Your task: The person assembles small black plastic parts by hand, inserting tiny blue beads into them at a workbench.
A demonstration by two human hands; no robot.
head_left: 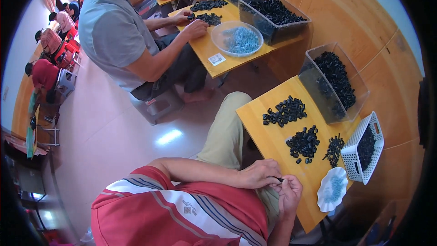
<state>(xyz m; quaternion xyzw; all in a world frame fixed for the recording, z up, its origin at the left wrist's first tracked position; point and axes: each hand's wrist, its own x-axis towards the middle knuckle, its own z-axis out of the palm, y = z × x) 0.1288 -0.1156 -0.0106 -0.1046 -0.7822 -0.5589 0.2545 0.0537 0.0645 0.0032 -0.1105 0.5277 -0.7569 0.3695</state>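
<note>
Both my hands come together at the near edge of a yellow wooden table. My left hand is closed, its fingertips pinching a small black part. The fingers of my right hand are closed on the same part from the other side. Most of the part is hidden by the fingers, so its exact kind cannot be made out. Beyond my hands lie a pile of black pieces, a farther pile of black rounded pieces and a smaller heap of thin black pieces.
A white scalloped dish holds small light-blue pieces. Beside it stands a white perforated basket of black pieces, tilted. A clear bin of black parts stands at the far right corner. Ahead, a person in grey works at another yellow table.
</note>
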